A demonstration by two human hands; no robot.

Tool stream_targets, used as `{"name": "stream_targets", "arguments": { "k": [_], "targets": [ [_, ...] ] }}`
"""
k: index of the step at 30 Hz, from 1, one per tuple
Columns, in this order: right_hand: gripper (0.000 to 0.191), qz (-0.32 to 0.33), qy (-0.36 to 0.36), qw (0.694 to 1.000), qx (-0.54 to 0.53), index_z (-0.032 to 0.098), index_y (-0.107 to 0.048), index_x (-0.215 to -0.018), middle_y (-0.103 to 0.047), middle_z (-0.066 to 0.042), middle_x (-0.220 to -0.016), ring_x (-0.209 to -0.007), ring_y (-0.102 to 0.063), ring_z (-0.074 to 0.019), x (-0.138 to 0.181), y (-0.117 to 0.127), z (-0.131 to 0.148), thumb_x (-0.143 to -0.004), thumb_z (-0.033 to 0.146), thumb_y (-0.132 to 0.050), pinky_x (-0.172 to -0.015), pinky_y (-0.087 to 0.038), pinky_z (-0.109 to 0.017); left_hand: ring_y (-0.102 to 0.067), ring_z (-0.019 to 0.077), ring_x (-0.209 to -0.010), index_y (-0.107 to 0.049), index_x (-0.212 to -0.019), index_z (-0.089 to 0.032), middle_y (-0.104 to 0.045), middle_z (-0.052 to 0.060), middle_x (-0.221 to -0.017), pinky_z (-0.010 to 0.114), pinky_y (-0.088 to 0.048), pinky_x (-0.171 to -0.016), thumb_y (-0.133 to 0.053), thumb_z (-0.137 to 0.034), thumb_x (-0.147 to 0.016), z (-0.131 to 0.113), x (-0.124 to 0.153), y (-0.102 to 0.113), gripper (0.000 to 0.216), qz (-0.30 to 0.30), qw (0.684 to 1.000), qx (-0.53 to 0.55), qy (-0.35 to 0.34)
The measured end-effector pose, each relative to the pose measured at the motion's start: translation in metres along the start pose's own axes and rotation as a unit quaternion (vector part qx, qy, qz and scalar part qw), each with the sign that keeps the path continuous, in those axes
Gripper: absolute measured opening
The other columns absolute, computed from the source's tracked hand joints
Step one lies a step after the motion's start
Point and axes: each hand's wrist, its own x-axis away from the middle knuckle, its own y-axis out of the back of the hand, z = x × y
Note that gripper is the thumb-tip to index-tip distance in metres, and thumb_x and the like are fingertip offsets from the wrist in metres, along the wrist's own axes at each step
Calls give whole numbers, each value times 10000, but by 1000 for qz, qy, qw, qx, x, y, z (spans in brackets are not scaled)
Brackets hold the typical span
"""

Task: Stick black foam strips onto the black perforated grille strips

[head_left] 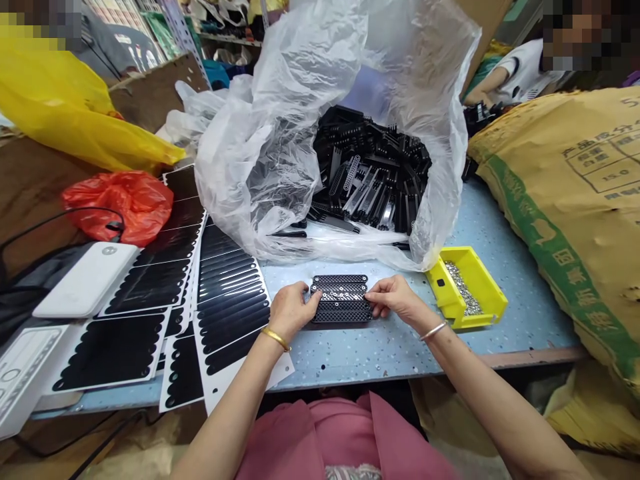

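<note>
Several black perforated strips (342, 312) lie side by side on the blue table, just in front of me. Small silver pieces (343, 295) are scattered over the middle strips. My left hand (292, 311) is closed on the left ends of the strips, thumb on top. At their right ends, the thumb and fingertips of my right hand (396, 301) are pinched together; whatever they hold is too small to make out. Right of that hand stands a yellow bin (493, 308) holding many small silver metal pieces (463, 287).
Behind the strips, a large clear plastic bag (240, 173) gapes around piled black plastic parts (373, 167). Black adhesive sheets (233, 293) overlap at left, near a white power bank (87, 280) and a red bag (120, 203). A big yellow sack (565, 193) leans at right. Another person (520, 70) sits beyond.
</note>
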Motion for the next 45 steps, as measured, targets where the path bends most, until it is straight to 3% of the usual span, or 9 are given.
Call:
{"name": "stream_targets", "arguments": {
  "k": [19,28,35,40,45],
  "targets": [
    [376,24,-30,999,-11,125,-625,-596,-657,-35,-501,-429,-645,-150,-2,6,2,-527,415,-855,-331,-437,-171,-532,158,-542,-734,-849,-158,-594,6,-534,256,-310,-555,-581,-389,-810,6,0,3,280,29,996,75,-29],
    [367,16,-20,1000,13,127,-631,-583,-648,-39,-471,-395,-616,-135,-3,3,2,-529,422,-843,-315,-430,-168,-562,161,-587,-698,-675,-165,-589,26,-525,252,-321,-577,-409,-351,-910,2,2,7,416,36,996,85,-15],
    [338,18,-24,999,22,136,-625,-585,-639,-38,-441,-390,-617,-142,-7,3,-3,-541,402,-828,-305,-418,-167,-613,207,-654,-729,-827,-169,-654,58,-621,272,-314,-564,-569,-558,-807,-5,3,2,421,3,1000,18,8],
    [310,28,-39,999,10,139,-617,-575,-634,-35,-433,-370,-597,-133,-7,2,3,-535,367,-823,-295,-408,-163,-627,210,-673,-717,-835,-173,-672,57,-650,275,-328,-569,-585,-516,-804,-5,1,0,368,0,1000,12,9],
    [308,39,-53,998,-9,148,-591,-556,-618,-14,-420,-318,-538,-101,-5,2,7,-540,343,-828,-298,-419,-167,-622,180,-604,-700,-784,-166,-641,21,-558,259,-361,-557,-635,-452,-778,0,-2,3,293,17,997,74,14]
  ]
}}
